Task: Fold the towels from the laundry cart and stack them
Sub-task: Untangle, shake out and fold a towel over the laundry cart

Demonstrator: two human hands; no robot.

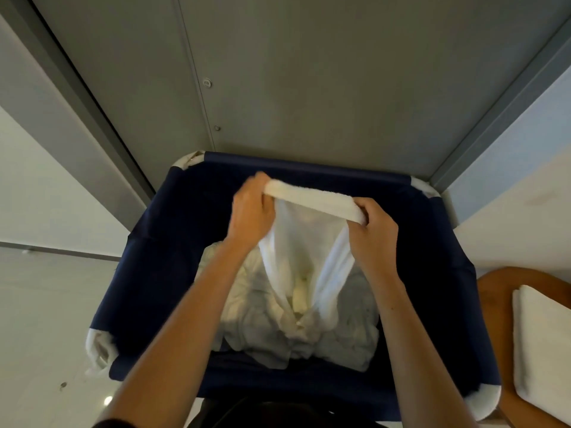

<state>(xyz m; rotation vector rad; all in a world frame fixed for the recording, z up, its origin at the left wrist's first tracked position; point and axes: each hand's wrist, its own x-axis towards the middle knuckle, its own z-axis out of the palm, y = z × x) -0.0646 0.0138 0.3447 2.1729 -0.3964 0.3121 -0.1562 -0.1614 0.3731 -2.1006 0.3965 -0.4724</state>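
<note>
From my remote seat I see both hands raised over the laundry cart (pixel 173 242), each curled tight on the same white towel (pixel 309 242). The left hand (pixel 251 211) has its fingers wrapped over one end of the towel's bunched upper edge, knuckles toward me; the right hand (pixel 377 233) pinches the other end, thumb side up. That edge is stretched between them, and the rest of the cloth hangs down in a narrowing drape into the cart. Its lower end merges with the crumpled pile of towels (pixel 265 319) on the cart's bottom, so I cannot tell where one stops and the other starts. My view of the fingertips is blocked by the cloth and the backs of the hands. The cart has dark blue fabric walls with pale padded corners, and its near rim is partly covered by the forearms. At the right, a folded towel (pixel 543 344) lies on a wooden counter (pixel 494 298), both cut off by the frame edge. A grey panel (pixel 309 72) rises behind the cart.
</note>
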